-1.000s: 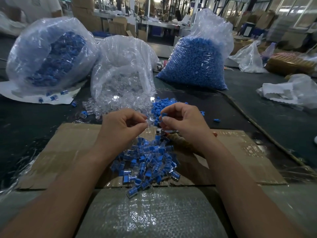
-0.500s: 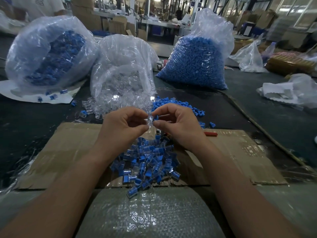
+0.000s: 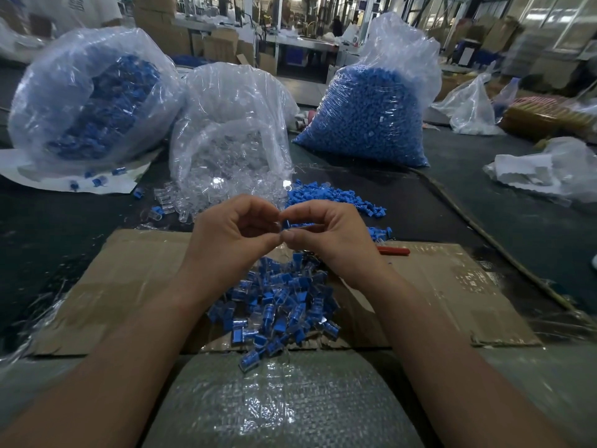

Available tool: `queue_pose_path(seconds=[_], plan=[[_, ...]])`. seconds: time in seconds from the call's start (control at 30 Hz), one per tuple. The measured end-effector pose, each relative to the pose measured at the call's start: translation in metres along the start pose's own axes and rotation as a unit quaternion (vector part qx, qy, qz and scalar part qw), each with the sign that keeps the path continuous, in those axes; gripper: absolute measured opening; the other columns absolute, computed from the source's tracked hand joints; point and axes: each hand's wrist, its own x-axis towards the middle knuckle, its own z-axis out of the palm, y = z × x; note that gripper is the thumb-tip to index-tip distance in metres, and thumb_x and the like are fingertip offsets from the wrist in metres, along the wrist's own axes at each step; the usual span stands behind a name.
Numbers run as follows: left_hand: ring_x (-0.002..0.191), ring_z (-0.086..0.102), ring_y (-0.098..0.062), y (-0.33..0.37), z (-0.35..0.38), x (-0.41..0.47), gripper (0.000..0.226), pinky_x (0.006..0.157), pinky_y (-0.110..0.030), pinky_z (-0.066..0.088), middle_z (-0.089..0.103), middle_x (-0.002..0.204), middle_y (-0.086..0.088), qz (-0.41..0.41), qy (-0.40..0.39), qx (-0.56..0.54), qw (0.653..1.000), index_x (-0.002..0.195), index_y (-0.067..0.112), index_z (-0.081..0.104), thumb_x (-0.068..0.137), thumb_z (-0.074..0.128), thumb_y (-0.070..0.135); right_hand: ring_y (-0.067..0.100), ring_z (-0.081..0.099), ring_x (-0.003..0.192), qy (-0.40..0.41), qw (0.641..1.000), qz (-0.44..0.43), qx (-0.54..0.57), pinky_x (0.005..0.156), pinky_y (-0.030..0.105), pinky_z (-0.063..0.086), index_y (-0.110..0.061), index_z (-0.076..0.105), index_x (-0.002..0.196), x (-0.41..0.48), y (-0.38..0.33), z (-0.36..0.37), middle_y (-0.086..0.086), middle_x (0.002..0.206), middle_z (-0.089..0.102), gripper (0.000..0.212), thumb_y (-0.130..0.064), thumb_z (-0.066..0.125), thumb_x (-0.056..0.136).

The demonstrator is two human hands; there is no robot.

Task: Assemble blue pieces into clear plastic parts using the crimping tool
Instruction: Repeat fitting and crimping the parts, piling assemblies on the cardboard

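Observation:
My left hand (image 3: 231,232) and my right hand (image 3: 326,236) meet fingertip to fingertip above the cardboard sheet (image 3: 129,286). My left hand's fingers are curled round a small clear plastic part, mostly hidden. My right hand pinches a blue piece (image 3: 287,224) and holds it against that part. Below the hands lies a heap of assembled blue-and-clear parts (image 3: 281,302). Loose blue pieces (image 3: 332,197) lie behind my right hand. An open bag of clear parts (image 3: 229,150) stands behind my left hand. A red tool handle (image 3: 394,251) pokes out to the right of my right hand.
A bag of assembled parts (image 3: 93,101) lies at the back left on white paper. A full bag of blue pieces (image 3: 371,114) stands at the back right. More plastic bags (image 3: 549,169) lie far right. A woven sack (image 3: 277,405) covers the near edge.
My right hand has moved left from the loose blue pieces to my left hand, and the two now touch at the fingertips.

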Motion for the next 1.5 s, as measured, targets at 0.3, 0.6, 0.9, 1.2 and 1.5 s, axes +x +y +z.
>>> queue_pose_path(seconds=[0.3,0.6,0.9,1.2,1.5], plan=[[0.080,0.068,-0.009,0.0030,-0.0002,0.0005,0.033,0.073,-0.017,0.053,0.069,0.086,-0.001,-0.031,-0.013,-0.053,0.998,0.086,0.025,0.062,0.073,0.069,-0.004,0.002,0.066,0.070,0.022,1.000,-0.008,0.007,0.066,0.015,0.051,-0.019,0.068,0.080,-0.0021,-0.0023,-0.0032,-0.012,0.069,0.069,0.028,0.007,0.070,0.072],[0.055,0.066,-0.012,0.0015,-0.0016,0.0051,0.012,0.050,-0.017,0.051,0.069,0.063,-0.003,-0.107,-0.047,-0.124,0.985,0.078,0.010,0.063,0.075,0.065,-0.001,0.005,0.066,0.076,0.011,0.999,-0.022,-0.034,0.069,0.017,0.052,-0.016,0.069,0.084,-0.0032,-0.0035,0.0000,-0.003,0.081,0.068,0.029,0.009,0.072,0.069],[0.053,0.065,-0.012,0.0022,-0.0005,0.0058,0.010,0.051,-0.017,0.051,0.068,0.059,-0.002,-0.114,-0.024,-0.154,0.981,0.074,0.008,0.062,0.066,0.067,0.008,0.011,0.065,0.080,-0.004,1.000,0.002,0.025,0.077,0.023,0.055,-0.014,0.064,0.096,-0.0029,-0.0064,-0.0020,0.004,0.091,0.067,0.017,-0.001,0.059,0.085],[0.056,0.066,-0.012,0.0046,0.0007,0.0047,0.011,0.052,-0.016,0.051,0.069,0.062,-0.003,-0.098,-0.031,-0.150,0.983,0.076,0.008,0.062,0.067,0.067,0.004,0.003,0.065,0.067,0.008,1.000,-0.017,-0.020,0.067,0.016,0.053,-0.001,0.066,0.099,-0.0022,-0.0074,-0.0036,-0.003,0.077,0.065,0.020,0.007,0.059,0.082],[0.050,0.063,-0.012,0.0026,-0.0011,0.0059,0.016,0.048,-0.018,0.050,0.066,0.056,-0.003,-0.119,-0.023,-0.140,0.983,0.070,0.007,0.062,0.076,0.063,-0.008,0.004,0.066,0.076,-0.032,0.998,-0.032,-0.036,0.070,0.017,0.052,-0.021,0.066,0.095,-0.0049,-0.0030,-0.0040,-0.005,0.082,0.068,0.034,0.007,0.068,0.075]])
